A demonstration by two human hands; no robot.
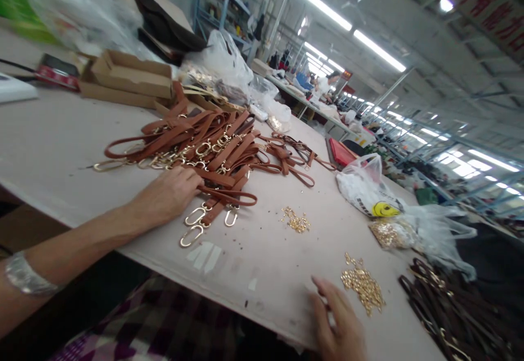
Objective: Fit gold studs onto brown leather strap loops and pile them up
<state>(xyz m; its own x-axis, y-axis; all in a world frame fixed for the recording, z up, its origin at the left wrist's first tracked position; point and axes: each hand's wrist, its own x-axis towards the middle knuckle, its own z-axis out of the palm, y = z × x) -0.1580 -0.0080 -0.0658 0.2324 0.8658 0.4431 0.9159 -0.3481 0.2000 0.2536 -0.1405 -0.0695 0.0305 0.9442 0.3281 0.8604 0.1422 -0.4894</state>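
My left hand (178, 189) rests at the near edge of a heap of brown leather straps (221, 137) with gold clasps. Its fingers are curled round a brown strap (231, 194), beside gold oval rings (193, 224) on the table. At the bottom right, my right hand (338, 320) is over the table's front edge, slightly blurred. Its fingers are bent and apart, and nothing shows between them. Just right of that hand lies a pile of small gold pieces (364, 287). A smaller gold pile (297, 222) lies farther back, between the two hands.
Cardboard trays (131, 77) and plastic bags (229, 61) stand behind the straps. Toward the right lie a white bag with a yellow face (364, 186), a bag of gold pieces (388, 234) and dark brown straps (454, 312). The table's front edge (184, 282) slants across the foreground.
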